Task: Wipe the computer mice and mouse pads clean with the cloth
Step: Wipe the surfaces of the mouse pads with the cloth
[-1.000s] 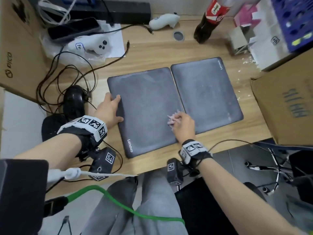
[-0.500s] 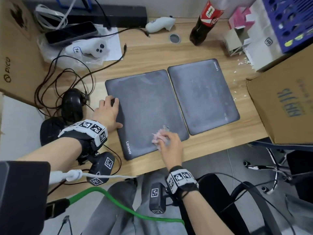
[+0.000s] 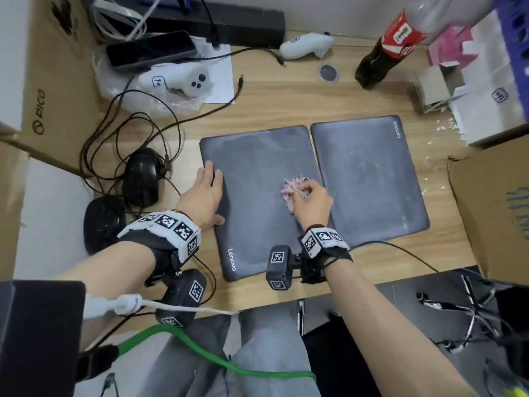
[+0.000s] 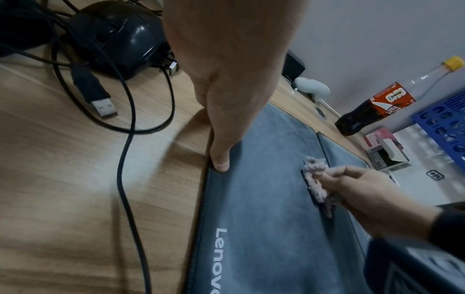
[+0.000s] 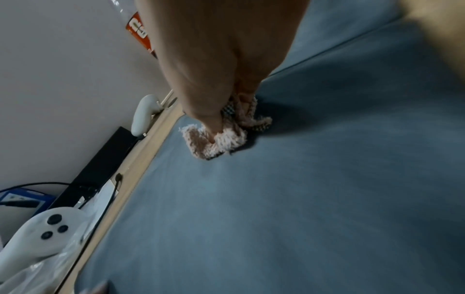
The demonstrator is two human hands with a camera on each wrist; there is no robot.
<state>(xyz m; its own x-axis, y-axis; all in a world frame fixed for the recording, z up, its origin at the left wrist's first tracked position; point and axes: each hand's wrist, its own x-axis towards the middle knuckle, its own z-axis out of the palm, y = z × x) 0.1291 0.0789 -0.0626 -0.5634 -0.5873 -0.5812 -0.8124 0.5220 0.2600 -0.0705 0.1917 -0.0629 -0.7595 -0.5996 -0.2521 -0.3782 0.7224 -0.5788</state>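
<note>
Gripping a small pink cloth (image 3: 292, 188) in curled fingers, the person's right hand (image 3: 312, 200) pressed it onto the left mouse pad (image 3: 257, 213), close to that pad's right edge and roughly midway along it. In the right wrist view the fingertips (image 5: 216, 127) dug into the fluffy fabric, bunching it against the gray surface.

The left hand (image 3: 204, 197) lay flat on the same pad's left edge, fingers straight and together, thumb (image 4: 220, 163) resting on the border, half on the pad and half over the wooden desk (image 3: 286, 104). The pad's white "Lenovo" lettering sat near its front left corner.

The right mouse pad (image 3: 369, 179) lay just beside the first, their long edges nearly touching, its surface dusted with pale streaks and its own logo at the far right corner.

Two black computer mice sat to the left of the pads, well clear of the cloth: one mouse (image 3: 142, 174) among tangled black cables (image 3: 126, 118), the other mouse (image 3: 101, 222) nearer the desk's front edge, partly behind the left wrist band.

A white controller (image 3: 189, 80) rested on a plastic bag at the back left, a second white controller (image 3: 303, 45) near the wall, and a cola bottle (image 3: 383, 57) stood at the back right beside cardboard boxes (image 3: 492, 202).
</note>
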